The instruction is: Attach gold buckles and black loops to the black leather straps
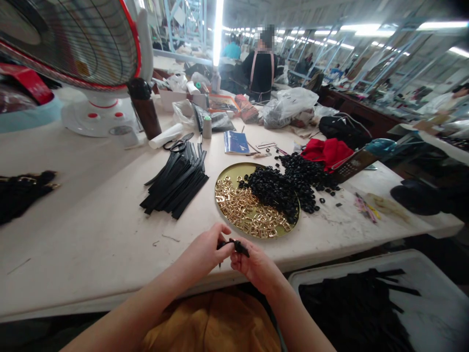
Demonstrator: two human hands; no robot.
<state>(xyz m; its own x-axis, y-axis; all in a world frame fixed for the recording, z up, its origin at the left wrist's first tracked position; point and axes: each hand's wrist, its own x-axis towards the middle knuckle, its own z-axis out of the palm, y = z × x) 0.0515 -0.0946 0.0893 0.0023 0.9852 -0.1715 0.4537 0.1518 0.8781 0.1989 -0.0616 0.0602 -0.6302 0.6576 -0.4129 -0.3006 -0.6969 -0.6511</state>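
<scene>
Both of my hands meet just above the table's front edge, closed on one black strap [240,248]. My left hand [208,248] pinches its left part between thumb and fingers. My right hand [254,264] grips the right end. Fingers hide much of the strap, so I cannot tell whether a buckle is on it. Right beyond the hands is a round gold tray [229,170] bearing many small gold buckles [238,208] and a heap of small black rings [271,188], which spills onto the table at the right. A stack of flat black straps [176,183] lies left of the tray.
A fan [98,115] and a dark bottle [144,107] stand at the back left, scissors [179,143] nearby. A blue booklet [235,142] and red cloth [327,151] lie behind the tray. Below right, a white bin [432,278] holds black strips. A person [262,68] is farther back.
</scene>
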